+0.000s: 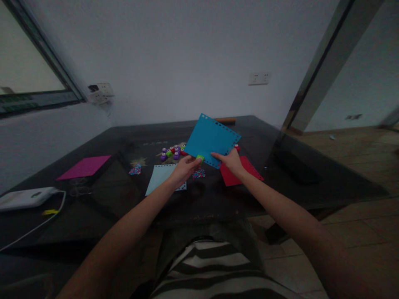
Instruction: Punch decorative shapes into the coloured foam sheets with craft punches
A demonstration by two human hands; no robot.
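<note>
A blue sheet of paper [212, 137] with small holes punched along several edges is raised above the table. My right hand [232, 162] grips its lower right part, thumb on top. My left hand [184, 168] is closed around a small green craft punch [200, 158] at the sheet's lower edge. Below lie a pale blue sheet [160, 177] with punched edges, partly behind my left hand, and a red sheet [232, 176] partly behind my right. Small colourful paper bits [198, 173] are heaped under the blue sheet.
Several purple, green and red punches [176, 155] stand beyond my left hand. Another heap of bits [135, 169], a magenta sheet [84, 167] and a white device with a cable [28, 198] are on the left. A dark flat object [296, 168] lies right on the dark table [199, 209].
</note>
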